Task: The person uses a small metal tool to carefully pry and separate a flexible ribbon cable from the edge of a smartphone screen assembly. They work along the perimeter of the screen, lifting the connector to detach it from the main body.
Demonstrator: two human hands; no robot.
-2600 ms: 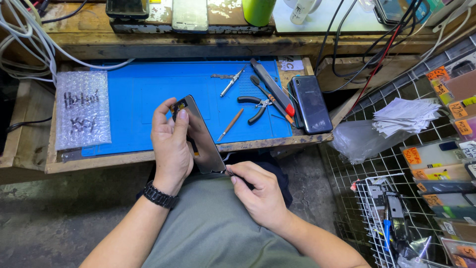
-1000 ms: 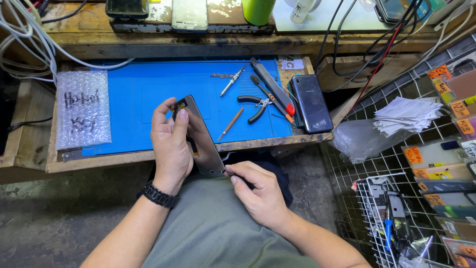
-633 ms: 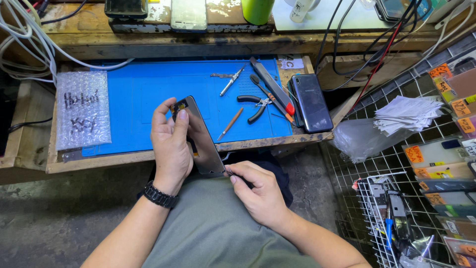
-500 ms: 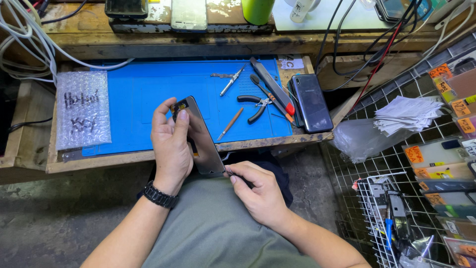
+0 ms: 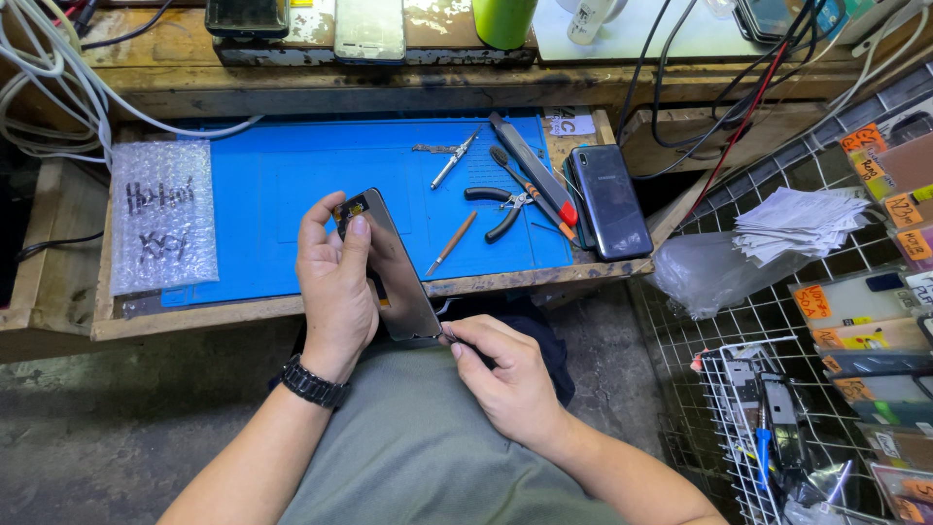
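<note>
Just off the worktop's (image 5: 292, 309) front edge, nothing's really shifting: left hand (image 5: 335, 292) is still gripping the phone (image 5: 394, 272), right hand (image 5: 505, 379) pinching a thin tool (image 5: 449, 333) at its lower corner.

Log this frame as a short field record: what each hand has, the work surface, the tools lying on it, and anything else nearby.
Left hand: grips a dark phone, tilted, above the lap
Right hand: pinches a thin tool against the phone's lower corner; tool mostly hidden
Surface: blue mat on a wooden tray
Tools on mat: pliers, tweezers, thin wooden-handled pick
Right edge of tray: second dark phone, lying flat
Left of mat: bubble-wrap pouch
Wrist: black watch on the left arm
</note>
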